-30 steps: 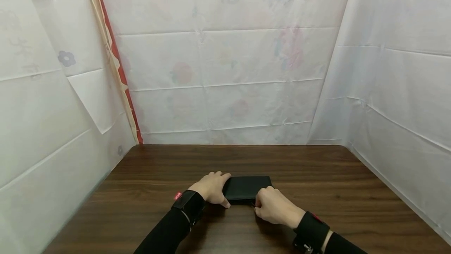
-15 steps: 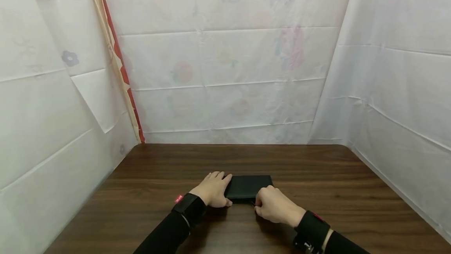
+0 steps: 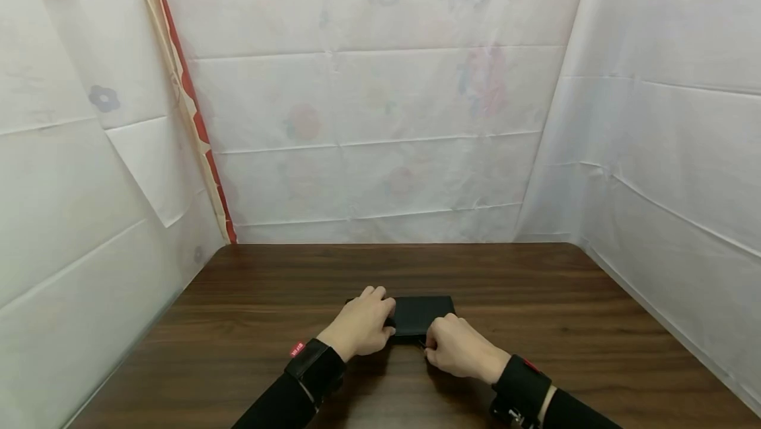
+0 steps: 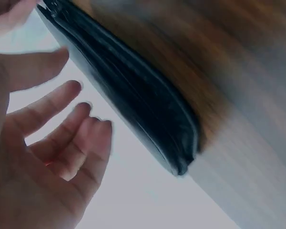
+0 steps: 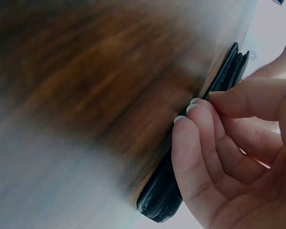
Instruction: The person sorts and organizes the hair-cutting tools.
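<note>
A black zippered wallet (image 3: 421,315) lies flat on the wooden table. Its zip edge faces me, and in the left wrist view the near end of the wallet (image 4: 128,90) gapes along the zip. My left hand (image 3: 362,323) is over the left part of the wallet, hiding much of it. In the left wrist view the left hand's fingers (image 4: 93,143) are loosely bent and hold nothing. At the front edge, right of the middle, my right hand (image 3: 460,348) pinches at the zip with thumb and index finger (image 5: 250,98); the pull itself is hidden.
The dark wood table (image 3: 285,277) reaches back to a white sheet (image 3: 380,178) hung behind it. More white sheeting stands along the left and right sides. Both wrists wear black straps (image 3: 318,366).
My left hand has come off the wallet's left end and shifted right above it, so the far left corner now shows behind the hand. The right hand keeps its place at the zip.
</note>
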Demonstrator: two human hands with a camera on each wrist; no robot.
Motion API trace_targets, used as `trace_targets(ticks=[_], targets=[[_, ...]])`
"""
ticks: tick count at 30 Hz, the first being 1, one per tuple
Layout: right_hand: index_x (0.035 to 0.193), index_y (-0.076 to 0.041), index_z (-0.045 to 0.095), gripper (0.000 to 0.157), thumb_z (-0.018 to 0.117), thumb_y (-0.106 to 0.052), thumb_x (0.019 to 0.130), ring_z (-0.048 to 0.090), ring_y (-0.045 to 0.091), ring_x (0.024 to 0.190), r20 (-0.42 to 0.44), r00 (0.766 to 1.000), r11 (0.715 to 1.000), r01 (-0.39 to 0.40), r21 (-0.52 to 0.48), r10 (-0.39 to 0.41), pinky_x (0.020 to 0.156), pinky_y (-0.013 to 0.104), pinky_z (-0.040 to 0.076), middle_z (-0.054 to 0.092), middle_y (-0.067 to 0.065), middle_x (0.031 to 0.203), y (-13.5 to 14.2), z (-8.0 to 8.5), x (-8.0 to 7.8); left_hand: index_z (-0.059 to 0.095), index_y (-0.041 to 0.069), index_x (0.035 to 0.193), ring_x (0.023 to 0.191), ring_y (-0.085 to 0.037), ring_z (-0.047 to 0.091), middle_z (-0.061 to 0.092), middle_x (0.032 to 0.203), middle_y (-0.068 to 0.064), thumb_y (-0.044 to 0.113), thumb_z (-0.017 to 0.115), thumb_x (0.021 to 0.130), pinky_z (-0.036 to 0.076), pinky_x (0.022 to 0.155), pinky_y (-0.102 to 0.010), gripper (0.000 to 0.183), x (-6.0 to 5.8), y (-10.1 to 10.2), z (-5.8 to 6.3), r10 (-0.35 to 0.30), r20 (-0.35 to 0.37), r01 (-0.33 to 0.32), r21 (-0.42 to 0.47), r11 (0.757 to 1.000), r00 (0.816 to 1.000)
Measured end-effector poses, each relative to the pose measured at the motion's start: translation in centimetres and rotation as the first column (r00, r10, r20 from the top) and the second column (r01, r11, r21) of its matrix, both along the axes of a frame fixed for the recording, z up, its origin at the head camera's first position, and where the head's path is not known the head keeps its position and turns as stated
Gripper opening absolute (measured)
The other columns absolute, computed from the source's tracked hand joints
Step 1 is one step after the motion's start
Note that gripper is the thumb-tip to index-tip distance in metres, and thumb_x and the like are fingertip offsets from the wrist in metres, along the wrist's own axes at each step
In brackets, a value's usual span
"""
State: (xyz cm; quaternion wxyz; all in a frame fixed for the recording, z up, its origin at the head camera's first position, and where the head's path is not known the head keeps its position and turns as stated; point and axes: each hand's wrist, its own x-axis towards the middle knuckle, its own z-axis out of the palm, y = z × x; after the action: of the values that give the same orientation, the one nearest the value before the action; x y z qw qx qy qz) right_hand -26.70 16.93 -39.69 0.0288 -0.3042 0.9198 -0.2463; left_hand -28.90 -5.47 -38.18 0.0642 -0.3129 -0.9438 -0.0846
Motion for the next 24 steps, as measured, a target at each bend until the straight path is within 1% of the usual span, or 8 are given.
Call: trace_targets(ticks=[2, 5, 8, 12, 15, 19, 22, 24], targets=[[0.071, -0.015, 0.074, 0.023, 0.070, -0.004, 0.090, 0.043, 0.002, 0.041, -0.009, 1.000, 1.000, -0.001, 0.005, 0.001, 0.043, 0.020, 0.033, 0.051, -0.013, 0.052, 0.0, 0.1, 0.0, 0.063, 0.016, 0.087, 0.079, -0.014, 0.051, 0.051, 0.087, 0.004, 0.019, 0.072, 0.095, 0.047, 0.065, -0.030, 0.012, 0.5, 0.2, 0.1, -0.005, 0.005, 0.005, 0.056, 0.998, 1.000], [0.067, -0.017, 0.071, 0.027, 0.069, -0.004, 0.090, 0.038, 0.001, 0.040, -0.014, 1.000, 1.000, -0.001, 0.010, 0.002, 0.043, 0.019, 0.029, 0.046, -0.013, 0.049, 0.0, 0.2, 0.1, 0.062, 0.015, 0.079, 0.063, -0.010, 0.051, 0.053, 0.074, 0.006, 0.014, 0.070, 0.095, 0.043, 0.057, -0.027, 0.018, 1.2, 0.8, 0.4, 0.002, 0.094, -0.017, 0.158, 0.987, 0.996], [0.067, -0.016, 0.071, 0.027, 0.069, -0.004, 0.091, 0.038, 0.001, 0.040, -0.015, 1.000, 1.000, -0.008, 0.005, 0.008, 0.043, 0.018, 0.029, 0.046, -0.013, 0.049, -0.1, 0.1, 0.3, 0.062, 0.014, 0.074, 0.051, -0.009, 0.047, 0.052, 0.063, 0.005, 0.011, 0.068, 0.095, 0.038, 0.051, -0.026, 0.022, 1.6, 1.4, 0.4, 0.015, 0.224, -0.073, 0.253, 0.965, 0.974], [0.067, -0.016, 0.071, 0.027, 0.070, -0.003, 0.091, 0.040, 0.001, 0.040, -0.026, 1.000, 1.000, -0.013, 0.003, 0.013, 0.043, 0.018, 0.031, 0.046, -0.014, 0.049, -0.2, 0.0, 0.4, 0.053, 0.015, 0.061, 0.043, -0.010, 0.038, 0.041, 0.049, 0.006, 0.009, 0.066, 0.094, 0.028, 0.044, -0.025, 0.036, 1.5, 2.3, 0.1, 0.019, 0.333, -0.139, 0.340, 0.930, 0.943], [0.064, -0.017, 0.069, 0.030, 0.070, -0.003, 0.091, 0.039, -0.001, 0.039, -0.034, 0.999, 1.000, -0.017, 0.002, 0.017, 0.043, 0.018, 0.030, 0.044, -0.015, 0.047, -0.3, -0.1, 0.4, 0.053, 0.013, 0.053, 0.040, -0.012, 0.044, 0.045, 0.044, 0.006, 0.006, 0.065, 0.093, 0.030, 0.041, -0.024, 0.042, 1.5, 2.8, -0.3, 0.019, 0.397, -0.185, 0.386, 0.904, 0.918], [0.065, -0.015, 0.069, 0.028, 0.071, -0.002, 0.089, 0.040, -0.003, 0.040, -0.044, 0.999, 1.000, -0.017, -0.001, 0.017, 0.042, 0.017, 0.032, 0.045, -0.015, 0.049, -0.4, -0.1, 0.5, 0.065, 0.005, 0.056, 0.044, -0.018, 0.061, 0.060, 0.048, -0.001, 0.004, 0.065, 0.093, 0.047, 0.044, -0.030, 0.037, 1.5, 3.3, -0.5, 0.008, 0.477, -0.237, 0.423, 0.875, 0.879], [0.067, -0.014, 0.070, 0.025, 0.071, -0.001, 0.089, 0.042, -0.003, 0.042, -0.051, 0.999, 1.000, -0.016, 0.001, 0.016, 0.043, 0.017, 0.036, 0.049, -0.014, 0.052, -0.5, -0.1, 0.5, 0.068, 0.000, 0.059, 0.045, -0.018, 0.063, 0.063, 0.051, -0.004, 0.006, 0.066, 0.094, 0.054, 0.048, -0.034, 0.036, 1.5, 3.6, -0.6, 0.010, 0.512, -0.269, 0.434, 0.860, 0.859], [0.067, -0.014, 0.069, 0.025, 0.071, -0.001, 0.089, 0.042, -0.003, 0.043, -0.054, 0.998, 1.000, -0.016, 0.002, 0.016, 0.043, 0.016, 0.035, 0.048, -0.014, 0.052, -0.5, -0.1, 0.5, 0.068, -0.001, 0.059, 0.044, -0.016, 0.063, 0.064, 0.050, -0.005, 0.007, 0.067, 0.094, 0.052, 0.046, -0.032, 0.036, 1.4, 3.9, -0.7, 0.010, 0.530, -0.287, 0.443, 0.849, 0.848]])
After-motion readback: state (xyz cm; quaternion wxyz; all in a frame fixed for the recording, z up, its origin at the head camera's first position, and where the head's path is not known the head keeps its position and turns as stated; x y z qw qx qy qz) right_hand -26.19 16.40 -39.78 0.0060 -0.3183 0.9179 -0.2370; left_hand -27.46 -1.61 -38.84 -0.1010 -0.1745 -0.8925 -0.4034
